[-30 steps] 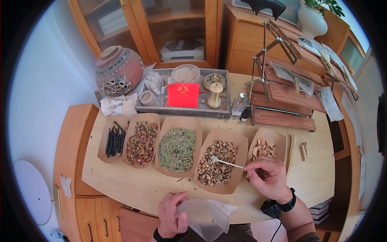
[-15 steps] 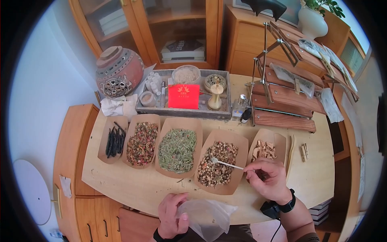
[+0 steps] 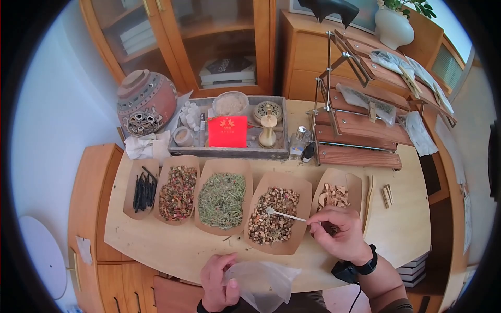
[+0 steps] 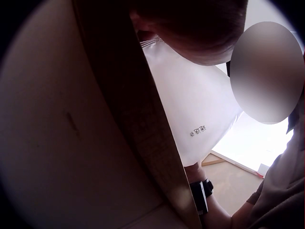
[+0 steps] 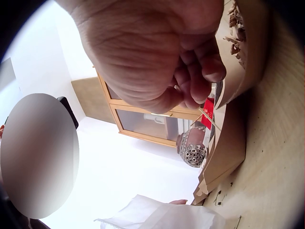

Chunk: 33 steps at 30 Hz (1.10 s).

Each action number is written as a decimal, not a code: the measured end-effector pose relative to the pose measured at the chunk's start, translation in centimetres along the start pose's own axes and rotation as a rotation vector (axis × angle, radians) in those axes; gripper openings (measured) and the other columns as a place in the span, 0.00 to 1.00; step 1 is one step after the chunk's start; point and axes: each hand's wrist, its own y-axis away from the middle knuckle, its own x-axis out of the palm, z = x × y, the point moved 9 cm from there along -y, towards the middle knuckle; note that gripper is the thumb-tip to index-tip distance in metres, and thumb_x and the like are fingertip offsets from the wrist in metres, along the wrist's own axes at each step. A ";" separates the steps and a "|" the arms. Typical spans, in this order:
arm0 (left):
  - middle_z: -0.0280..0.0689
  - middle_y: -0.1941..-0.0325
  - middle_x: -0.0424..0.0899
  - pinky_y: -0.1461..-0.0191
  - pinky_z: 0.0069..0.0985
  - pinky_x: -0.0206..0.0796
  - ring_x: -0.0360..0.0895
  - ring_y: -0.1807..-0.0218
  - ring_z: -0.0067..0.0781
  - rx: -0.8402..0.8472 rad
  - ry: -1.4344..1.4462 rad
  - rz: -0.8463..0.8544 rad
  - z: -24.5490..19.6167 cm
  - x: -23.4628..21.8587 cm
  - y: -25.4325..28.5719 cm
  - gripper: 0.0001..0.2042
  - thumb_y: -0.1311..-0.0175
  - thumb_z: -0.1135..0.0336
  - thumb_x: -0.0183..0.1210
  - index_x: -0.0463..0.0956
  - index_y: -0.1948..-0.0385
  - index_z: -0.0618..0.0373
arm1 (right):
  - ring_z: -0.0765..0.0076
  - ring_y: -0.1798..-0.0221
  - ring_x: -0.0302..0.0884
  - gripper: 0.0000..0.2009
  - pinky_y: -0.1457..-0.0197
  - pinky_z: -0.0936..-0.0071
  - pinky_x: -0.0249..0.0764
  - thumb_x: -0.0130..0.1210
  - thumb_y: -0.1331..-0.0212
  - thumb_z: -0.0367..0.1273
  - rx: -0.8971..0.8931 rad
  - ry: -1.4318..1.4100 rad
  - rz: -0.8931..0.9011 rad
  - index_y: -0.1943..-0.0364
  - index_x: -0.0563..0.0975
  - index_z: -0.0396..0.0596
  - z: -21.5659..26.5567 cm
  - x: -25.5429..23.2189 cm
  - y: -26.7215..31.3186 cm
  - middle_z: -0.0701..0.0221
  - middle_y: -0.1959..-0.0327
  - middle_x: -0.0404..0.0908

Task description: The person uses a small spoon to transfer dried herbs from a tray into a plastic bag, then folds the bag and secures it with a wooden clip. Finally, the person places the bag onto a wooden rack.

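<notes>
My right hand [image 3: 340, 235] pinches the thin handle of a small pale spoon [image 3: 288, 215] between thumb and fingers. The bowl end overlaps a brown, chopped dried mix [image 3: 271, 229] in a kraft paper tray [image 3: 303, 189]. Lower down, by the table's front edge, my left hand [image 3: 218, 281] holds a translucent pouch [image 3: 263, 281] between thumb and fingers. In the left wrist view the pouch [image 4: 186, 95] shows small dark printing. From the right wrist, the palm and curled fingers [image 5: 212, 70] hide most of the spoon.
Other paper trays hold dark pods [image 3: 144, 190], a reddish flower mix [image 3: 177, 193], green cut herbs [image 3: 222, 201] and pale shavings [image 3: 334, 195]. Behind stands a grey tray [image 3: 229, 152] with a red packet [image 3: 227, 131]. A wooden tiered rack [image 3: 360, 156] stands back right, near small bottles [image 3: 297, 143].
The head view has shifted, so the scene sits a little further left and mostly lower. Both hands keep their grips, and the spoon stays over the same tray.
</notes>
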 end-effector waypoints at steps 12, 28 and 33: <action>0.45 0.66 0.79 0.65 0.31 0.69 0.77 0.70 0.36 0.015 -0.043 -0.004 0.2 -0.2 0.3 0.26 0.28 0.51 0.51 0.73 0.46 0.70 | 0.80 0.75 0.79 0.07 0.72 0.81 0.73 0.63 0.39 0.20 -0.003 -0.008 0.010 0.58 0.87 0.40 1.0 -0.2 0.0 0.71 0.72 0.83; 0.50 0.61 0.83 0.61 0.39 0.72 0.79 0.65 0.49 0.171 -0.161 -0.023 -1.4 -0.4 -0.3 0.21 0.28 0.56 0.51 0.77 0.46 0.67 | 0.77 0.75 0.81 0.05 0.73 0.80 0.73 0.63 0.40 0.21 -0.067 0.098 -0.042 0.61 0.86 0.38 2.0 -1.3 -0.5 0.67 0.72 0.85; 0.50 0.61 0.82 0.60 0.38 0.71 0.79 0.65 0.49 0.141 -0.113 -0.023 -1.2 -0.4 -0.4 0.22 0.30 0.57 0.53 0.77 0.46 0.68 | 0.76 0.75 0.82 0.07 0.72 0.80 0.74 0.62 0.41 0.20 -0.067 0.088 -0.028 0.61 0.87 0.38 2.1 -1.0 -0.5 0.67 0.71 0.85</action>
